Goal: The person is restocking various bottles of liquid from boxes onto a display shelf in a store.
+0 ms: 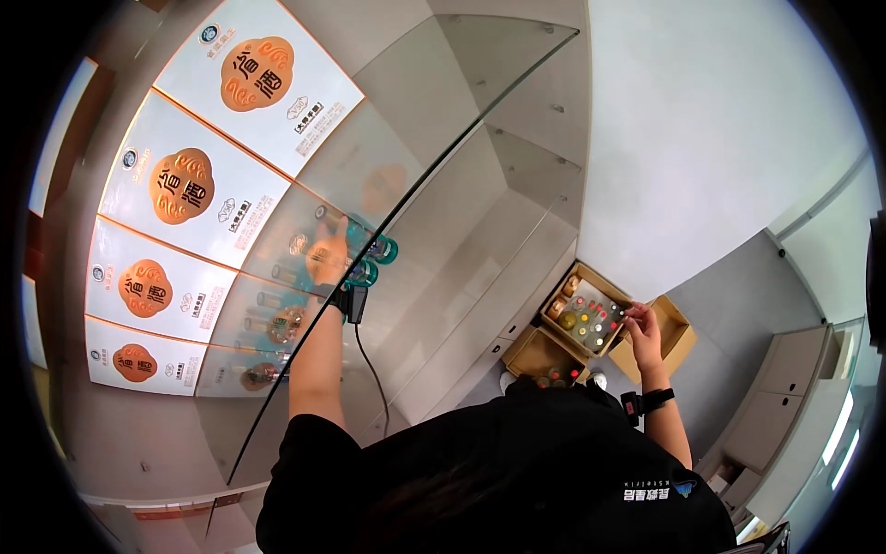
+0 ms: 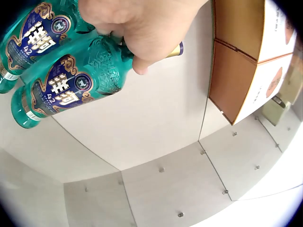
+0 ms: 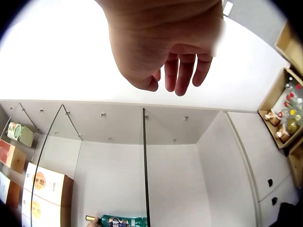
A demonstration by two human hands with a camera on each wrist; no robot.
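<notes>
In the left wrist view my left hand [image 2: 147, 23] grips the neck of a teal glass liquor bottle [image 2: 66, 85] with a dark blue label and gold cap. A matching teal bottle [image 2: 38, 38] is right beside it, its neck hidden behind the fingers. From the head the same hand [image 1: 328, 258] shows through glass, with the bottle bases near the glass shelf's edge [image 1: 397, 217]. My right hand [image 1: 643, 332] is by the rim of a cardboard box [image 1: 606, 349] with several bottles inside. Its fingers [image 3: 184, 78] hang loosely bent and hold nothing in the right wrist view.
White boxes [image 1: 182, 186] with orange emblems line the shelving at left. Near the floor, another open carton [image 1: 535, 351] holds bottles, and an open cardboard box [image 1: 678, 337] lies beyond my right hand. A black cable [image 1: 374, 369] trails from my left wrist. Cabinets [image 1: 784, 369] stand at right.
</notes>
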